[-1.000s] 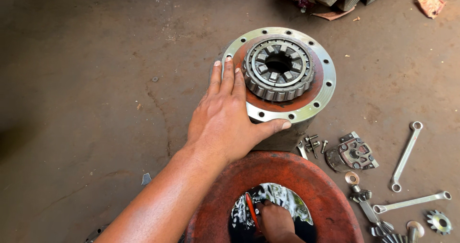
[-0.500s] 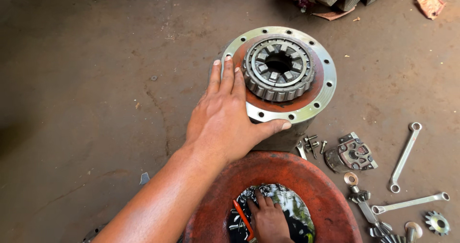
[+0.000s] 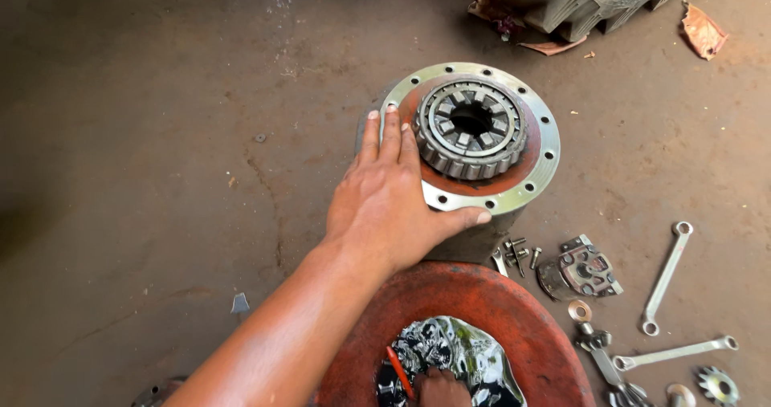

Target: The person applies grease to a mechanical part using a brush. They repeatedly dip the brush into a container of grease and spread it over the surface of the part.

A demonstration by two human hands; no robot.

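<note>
A bare concrete floor (image 3: 144,214) is carrying everything here, and its left side is showing only stains and a small metal scrap (image 3: 240,303) lying near the forearm. The left hand (image 3: 393,206) is reaching up from the bottom edge and lying flat, palm down, on the flange plate (image 3: 536,174) — the fingers (image 3: 389,138) are pressing together along the plate's left rim, while the thumb is stretching apart from them along the near rim. The flange plate, a silver ring with bolt holes around a rust-red face, is sitting in the upper middle of the floor, and a toothed bearing (image 3: 471,128) is standing in its centre, just beside the fingertips.

Toward the bottom edge a round red housing (image 3: 482,303) is lying just below the flange, with shiny oily parts showing in its opening. The right hand (image 3: 440,389) is dipping into that opening at the very bottom edge; only its knuckles are showing, so I cannot tell whether its fingers are closing on anything. A thin red tool (image 3: 399,372) is lying just beside it.

Further right, loose bolts (image 3: 518,254) and a small bracket (image 3: 586,269) are lying near the flange, and two spanners (image 3: 665,278) are resting toward the right edge — a small gear (image 3: 717,384) is sitting at the bottom right corner. Grey castings (image 3: 578,2) are piling up at the top edge.
</note>
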